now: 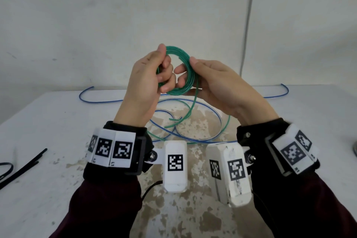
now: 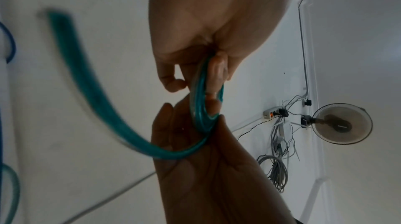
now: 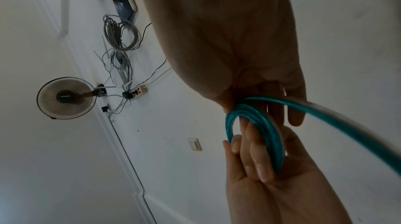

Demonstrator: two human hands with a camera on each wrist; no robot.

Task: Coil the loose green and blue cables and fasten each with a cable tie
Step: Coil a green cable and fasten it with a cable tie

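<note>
The green cable (image 1: 186, 63) is wound into a small coil of several turns, held up above the table between both hands. My left hand (image 1: 163, 67) grips the coil's left side, thumb on top and fingers curled through the ring. My right hand (image 1: 201, 75) pinches the right side between thumb and fingers. A loose green tail (image 1: 193, 108) hangs from the coil down to the table. The blue cable (image 1: 108, 100) lies uncoiled on the table below. The coil (image 2: 204, 107) shows in the left wrist view, and the coil (image 3: 264, 124) in the right wrist view.
Black cable ties (image 1: 21, 168) lie at the left edge of the white table (image 1: 58, 121). Blue loops (image 1: 212, 116) and green slack cross under my hands. A metal object (image 1: 355, 149) peeks in at the right edge. A wall stands just behind the table.
</note>
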